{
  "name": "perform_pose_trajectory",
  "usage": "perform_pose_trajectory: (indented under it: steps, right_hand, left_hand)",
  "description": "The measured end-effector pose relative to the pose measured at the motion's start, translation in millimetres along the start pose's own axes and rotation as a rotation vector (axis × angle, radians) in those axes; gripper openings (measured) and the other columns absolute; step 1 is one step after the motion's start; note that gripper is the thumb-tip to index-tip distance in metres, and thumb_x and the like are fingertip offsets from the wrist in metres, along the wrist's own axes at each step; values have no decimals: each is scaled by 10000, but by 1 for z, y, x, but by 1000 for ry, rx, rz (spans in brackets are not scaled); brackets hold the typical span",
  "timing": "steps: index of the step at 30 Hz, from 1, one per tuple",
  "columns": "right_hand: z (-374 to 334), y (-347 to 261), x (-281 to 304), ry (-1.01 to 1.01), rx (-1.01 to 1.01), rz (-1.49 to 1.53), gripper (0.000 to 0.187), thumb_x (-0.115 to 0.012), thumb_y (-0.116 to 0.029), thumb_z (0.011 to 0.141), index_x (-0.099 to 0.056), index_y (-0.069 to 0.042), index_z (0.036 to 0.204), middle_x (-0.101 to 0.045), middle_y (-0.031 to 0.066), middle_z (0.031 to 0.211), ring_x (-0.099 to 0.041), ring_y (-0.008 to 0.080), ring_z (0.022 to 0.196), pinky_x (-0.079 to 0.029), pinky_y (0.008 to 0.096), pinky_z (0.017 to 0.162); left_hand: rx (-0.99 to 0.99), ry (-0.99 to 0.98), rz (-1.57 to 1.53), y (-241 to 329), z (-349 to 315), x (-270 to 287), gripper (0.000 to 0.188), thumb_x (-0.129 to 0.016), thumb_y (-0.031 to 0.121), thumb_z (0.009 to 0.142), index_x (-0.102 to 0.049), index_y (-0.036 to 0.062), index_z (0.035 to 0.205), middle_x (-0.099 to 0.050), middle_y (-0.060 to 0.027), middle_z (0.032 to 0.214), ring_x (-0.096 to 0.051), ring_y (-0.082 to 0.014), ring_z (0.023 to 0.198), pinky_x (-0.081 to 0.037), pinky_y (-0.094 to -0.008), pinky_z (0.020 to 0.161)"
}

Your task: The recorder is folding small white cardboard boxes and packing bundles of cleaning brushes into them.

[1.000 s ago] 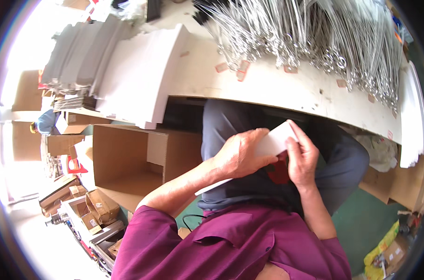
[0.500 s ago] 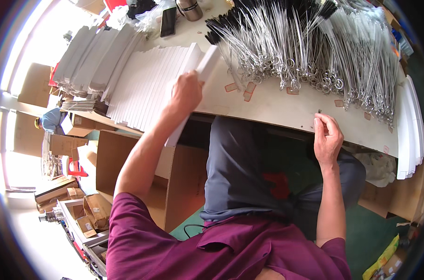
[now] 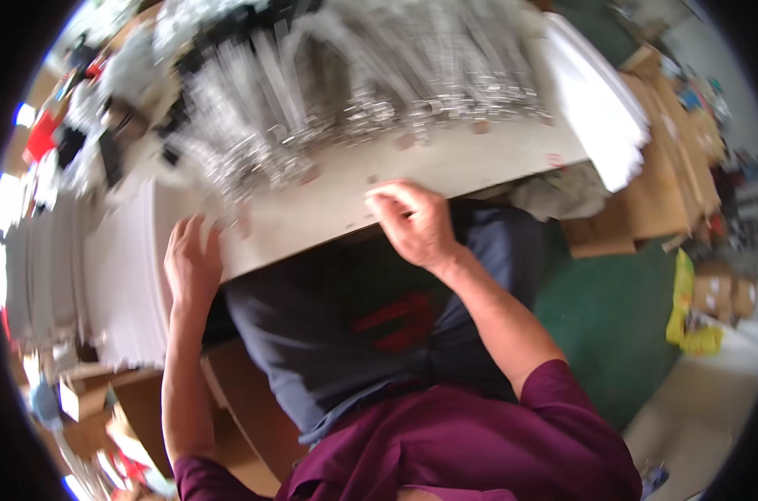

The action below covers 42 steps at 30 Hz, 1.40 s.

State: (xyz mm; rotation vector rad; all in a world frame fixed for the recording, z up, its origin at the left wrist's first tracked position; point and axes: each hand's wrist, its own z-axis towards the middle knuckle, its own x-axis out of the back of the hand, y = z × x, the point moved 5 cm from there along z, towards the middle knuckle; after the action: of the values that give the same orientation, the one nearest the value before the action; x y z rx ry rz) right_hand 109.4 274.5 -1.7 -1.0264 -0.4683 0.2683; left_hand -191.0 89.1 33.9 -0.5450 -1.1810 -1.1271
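Note:
My left hand point(image 3: 194, 260) is at the right end of a row of long, narrow white boxes point(image 3: 124, 267) on the table's left side. Its fingers are stretched out and apart, touching or very near the last box. My right hand point(image 3: 416, 224) hovers at the table's front edge, thumb and fingers curled together in a pinch. Anything inside that pinch is too small or blurred to make out. Beyond both hands lies a wide heap of thin wire-handled brushes point(image 3: 354, 79), their metal rings toward me. Motion smears the heap.
More white strips or boxes point(image 3: 600, 104) are stacked at the table's right end. Cardboard point(image 3: 646, 184) leans below them. At the back left are clear plastic bags point(image 3: 133, 63) and a dark phone point(image 3: 110, 159). An open carton point(image 3: 245, 401) stands under the table's left side.
The view has swung right. My left hand held a single white box above the row; now its fingers are apart beside the row's end. My right hand stays pinched near the table edge.

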Motion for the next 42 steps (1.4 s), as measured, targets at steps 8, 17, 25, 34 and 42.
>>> perform_pose_trajectory:
  steps: [8,17,25,34,42]
  right_hand:
    - [2,29,202,350,88,-754,167,-700,-74,886,-687,-39,1049,-728,161,998,-709,337,932,-572,433,811]
    - [4,70,357,182,-318,-1571,669,-754,-178,874,-491,22,1456,-494,203,1497,-445,376,1404,-344,470,1206]
    - [8,74,369,227,-242,-1523,613,-739,-162,875,-518,34,1412,-570,217,1414,-508,386,1345,-369,483,1184]
    - [6,41,370,355,-214,-1552,541,-738,-140,872,-571,37,1355,-572,247,1415,-524,392,1342,-425,470,1145]
    - [4,-43,243,288,-90,-703,612,-848,-139,826,-598,-4,1368,-674,215,1304,-665,317,1194,-522,416,1027]
  left_hand:
    - [-52,133,-173,4,-13,-38,280,-623,77,969,-648,-54,1215,-669,-221,1173,-628,-403,1128,-500,-464,976]
    - [112,145,-291,-2,-16,-47,471,-598,81,987,-535,-16,1443,-631,-252,1314,-666,-345,1191,-528,-414,1026]
    - [94,173,-249,-8,-17,-51,461,-615,58,964,-561,-17,1415,-654,-239,1293,-665,-357,1195,-525,-424,1024]
    - [128,211,-240,-15,-19,-50,463,-661,73,944,-588,1,1396,-681,-215,1260,-683,-337,1163,-541,-414,997]
    - [9,398,-214,10,-27,-23,297,-691,31,916,-687,10,1212,-728,-166,1152,-700,-364,1073,-541,-422,978]
